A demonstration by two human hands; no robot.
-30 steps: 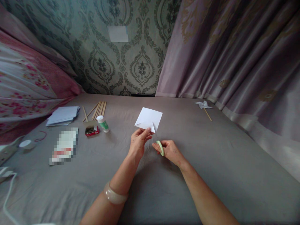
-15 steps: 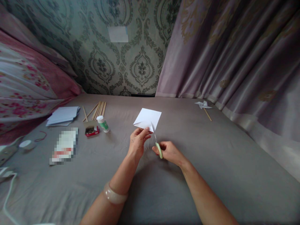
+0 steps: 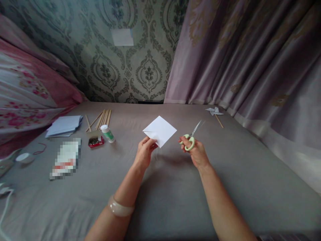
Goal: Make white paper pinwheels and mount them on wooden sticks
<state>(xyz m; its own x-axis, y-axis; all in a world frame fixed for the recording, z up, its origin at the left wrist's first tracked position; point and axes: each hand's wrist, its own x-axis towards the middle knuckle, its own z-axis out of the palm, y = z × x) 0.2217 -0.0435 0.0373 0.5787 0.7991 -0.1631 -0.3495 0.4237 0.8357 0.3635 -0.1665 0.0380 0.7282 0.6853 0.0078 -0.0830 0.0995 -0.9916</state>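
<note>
A square sheet of white paper (image 3: pixel 162 130) is pinched at its lower left edge by my left hand (image 3: pixel 145 150). The sheet is turned with one corner toward me, and a cut or crease line runs in from its left corner. Off to the right, my right hand (image 3: pixel 197 152) grips light green-handled scissors (image 3: pixel 191 139) with its fingers in the loops. Their blades point up and away to the right, apart from the paper, and look slightly parted.
On the grey sheet-covered surface (image 3: pixel 175 201) at left lie stacked paper (image 3: pixel 64 125), wooden sticks (image 3: pixel 104 119), a glue bottle (image 3: pixel 108 134), a small red box (image 3: pixel 96 141) of small items and a blurred packet (image 3: pixel 65 159). A paper pinwheel (image 3: pixel 214 111) lies at back right.
The scissors have come away from the paper, moving right and up with my right hand, blades now pointing away. The paper has turned in my left hand.
</note>
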